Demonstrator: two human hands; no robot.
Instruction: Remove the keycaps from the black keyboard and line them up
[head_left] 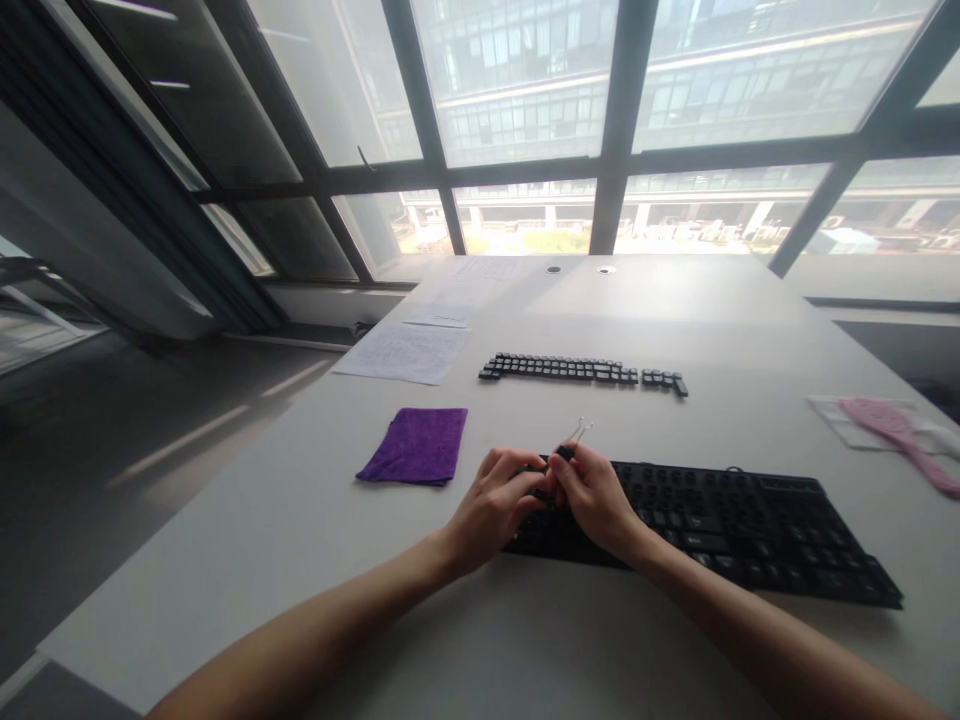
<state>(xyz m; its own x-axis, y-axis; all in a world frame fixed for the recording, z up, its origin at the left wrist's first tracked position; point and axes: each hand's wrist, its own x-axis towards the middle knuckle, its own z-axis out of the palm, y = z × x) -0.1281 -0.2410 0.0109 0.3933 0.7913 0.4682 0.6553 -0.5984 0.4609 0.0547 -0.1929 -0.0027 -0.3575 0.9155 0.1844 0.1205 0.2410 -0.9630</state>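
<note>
A black keyboard (697, 510) lies in front of me, with keycaps gone from part of its upper area. My right hand (596, 495) is closed over its left half, gripping a wire keycap puller (577, 432) whose two thin prongs point up and away. A small black piece (565, 453) shows at the right fingertips; whether it is a keycap or the puller's handle I cannot tell. My left hand (499, 500) meets the right one over the keyboard's left end, its fingers bent inward. What lies between the left fingertips is hidden.
Removed black keycaps (562, 369) stand in rows beyond the keyboard. A folded purple cloth (416, 445) is to the left, with printed papers (405, 350) behind it. At the right lies a pink brush-like item (889, 425) on a clear bag. The white table (300, 600) ends at the left.
</note>
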